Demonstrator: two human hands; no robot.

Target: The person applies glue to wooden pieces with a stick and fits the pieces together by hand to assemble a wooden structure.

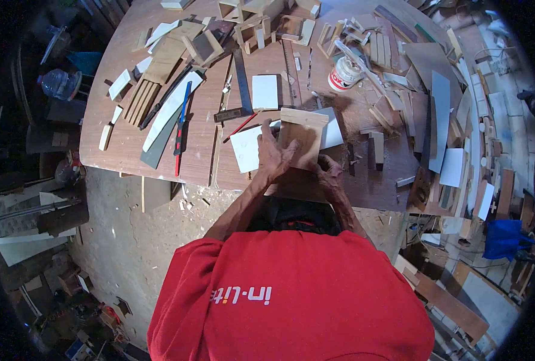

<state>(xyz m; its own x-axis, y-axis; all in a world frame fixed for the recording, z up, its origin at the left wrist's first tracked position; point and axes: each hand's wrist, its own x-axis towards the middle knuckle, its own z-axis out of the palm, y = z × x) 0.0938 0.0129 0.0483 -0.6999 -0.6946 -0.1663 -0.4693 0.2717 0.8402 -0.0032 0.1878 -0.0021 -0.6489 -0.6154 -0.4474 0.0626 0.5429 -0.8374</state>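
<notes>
Panel: a light-brown rectangular wooden panel with a pale strip along its far edge, right over the brown wooden tabletop's near edge.
Hands: left hand clamped on the panel's left side, thumb across its face; right hand at the near right corner, grip partly hidden, can't tell.
Handling: looks light, stiff, hardly slippery; side edges should hold best.
Writing: pale lettering on the red cloth shirt, bold print on the white-and-red plastic pot.
</notes>
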